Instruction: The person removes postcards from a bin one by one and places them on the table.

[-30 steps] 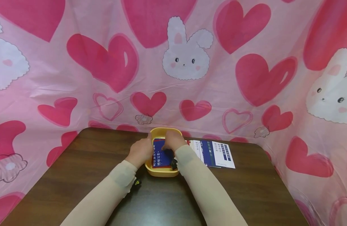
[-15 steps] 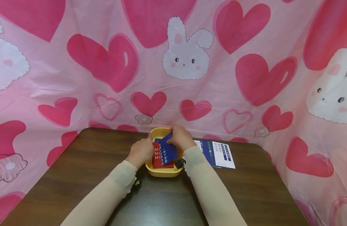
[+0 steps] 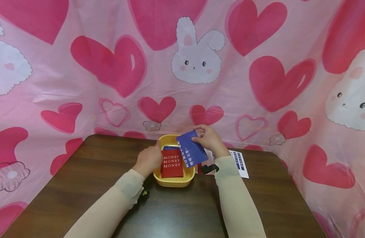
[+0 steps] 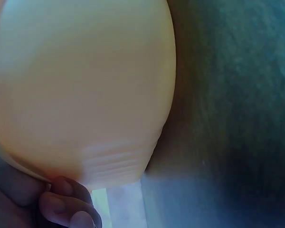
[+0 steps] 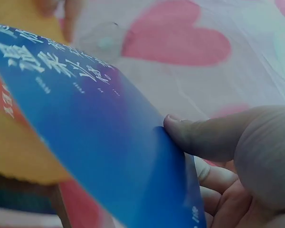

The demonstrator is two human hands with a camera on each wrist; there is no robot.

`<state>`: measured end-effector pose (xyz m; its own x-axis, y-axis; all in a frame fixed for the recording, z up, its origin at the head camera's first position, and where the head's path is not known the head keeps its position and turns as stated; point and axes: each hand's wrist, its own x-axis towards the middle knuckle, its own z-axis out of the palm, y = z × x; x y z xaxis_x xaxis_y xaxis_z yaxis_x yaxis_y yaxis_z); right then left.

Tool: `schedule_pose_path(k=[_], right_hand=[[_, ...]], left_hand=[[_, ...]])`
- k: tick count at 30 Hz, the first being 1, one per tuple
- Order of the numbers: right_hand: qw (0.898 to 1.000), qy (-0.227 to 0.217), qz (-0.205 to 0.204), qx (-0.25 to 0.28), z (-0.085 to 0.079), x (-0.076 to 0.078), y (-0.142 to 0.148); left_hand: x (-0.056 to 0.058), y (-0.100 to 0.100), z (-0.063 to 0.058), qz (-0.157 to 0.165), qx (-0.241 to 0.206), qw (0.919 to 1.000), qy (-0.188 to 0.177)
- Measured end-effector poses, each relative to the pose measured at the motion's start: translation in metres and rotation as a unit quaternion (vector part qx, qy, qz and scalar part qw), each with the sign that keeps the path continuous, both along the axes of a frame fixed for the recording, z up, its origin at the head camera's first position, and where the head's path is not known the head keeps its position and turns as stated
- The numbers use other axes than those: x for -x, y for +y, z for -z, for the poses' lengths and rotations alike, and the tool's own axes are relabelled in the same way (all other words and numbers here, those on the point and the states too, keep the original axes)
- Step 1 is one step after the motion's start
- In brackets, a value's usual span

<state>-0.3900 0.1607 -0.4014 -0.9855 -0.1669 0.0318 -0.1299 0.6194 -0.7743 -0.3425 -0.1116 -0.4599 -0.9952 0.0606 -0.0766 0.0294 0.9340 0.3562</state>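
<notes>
My right hand (image 3: 211,141) pinches a blue card (image 3: 192,148) with white writing between thumb and fingers. The card is raised and tilted over the right rim of a yellow plastic basin (image 3: 171,183). In the right wrist view the thumb presses on the face of the blue card (image 5: 109,128) and the fingers lie behind it. My left hand (image 3: 149,159) grips the basin's left rim. Curled fingertips (image 4: 61,204) show against the basin's outer wall (image 4: 85,85) in the left wrist view. Inside the basin lies a red card (image 3: 172,163) printed "MONEY", with a blue edge showing behind it.
To the right of the basin, white and blue cards (image 3: 243,165) lie overlapped on the brown wooden table (image 3: 105,185), partly hidden by my right hand and wrist. A pink cloth (image 3: 123,82) with hearts and rabbits hangs behind the table and along both sides.
My right hand has lifted the blue card off the stack in the basin and carried it to the right, uncovering the red card. The left hand has stayed on the rim.
</notes>
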Motion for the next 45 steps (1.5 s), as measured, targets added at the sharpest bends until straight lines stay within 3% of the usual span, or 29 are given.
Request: schedule_pose_path(k=[7, 14, 16, 22, 24, 27, 31, 34, 38, 45], right_hand=[[0.999, -0.001, 0.04, 0.004, -0.007, -0.002, 0.05], [0.993, -0.036, 0.102, 0.045, -0.016, -0.013, 0.094], [0.992, -0.031, 0.118, 0.03, -0.015, -0.014, 0.105], [0.983, -0.049, 0.169, 0.051, -0.005, -0.012, 0.134], [0.981, -0.032, 0.191, 0.016, 0.006, -0.004, 0.15], [0.977, -0.025, 0.21, -0.026, 0.013, -0.003, 0.165], [0.974, -0.048, 0.223, -0.015, 0.015, -0.013, 0.171], [0.969, -0.071, 0.235, -0.02, 0.025, -0.01, 0.179], [0.965, -0.093, 0.244, -0.03, 0.049, 0.007, 0.2], [0.97, -0.11, 0.214, -0.024, 0.092, 0.035, 0.225]], left_hand=[[-0.002, -0.001, -0.003, -0.008, -0.001, 0.9998, -0.017], [0.0, -0.001, -0.001, 0.004, 0.002, 1.0, -0.003], [0.0, -0.001, -0.002, 0.005, 0.001, 1.0, -0.003], [0.0, -0.001, -0.002, 0.002, 0.002, 1.0, -0.005], [0.0, 0.0, -0.002, 0.001, 0.0, 1.0, -0.006], [0.001, 0.0, -0.001, 0.002, -0.001, 1.0, -0.009], [0.002, 0.0, 0.001, 0.001, -0.004, 0.9999, -0.012], [0.002, 0.0, 0.0, 0.002, -0.006, 0.9999, -0.012], [0.0, 0.0, -0.001, 0.004, -0.007, 0.9999, -0.006], [0.0, 0.0, -0.002, 0.002, 0.0, 1.0, -0.008]])
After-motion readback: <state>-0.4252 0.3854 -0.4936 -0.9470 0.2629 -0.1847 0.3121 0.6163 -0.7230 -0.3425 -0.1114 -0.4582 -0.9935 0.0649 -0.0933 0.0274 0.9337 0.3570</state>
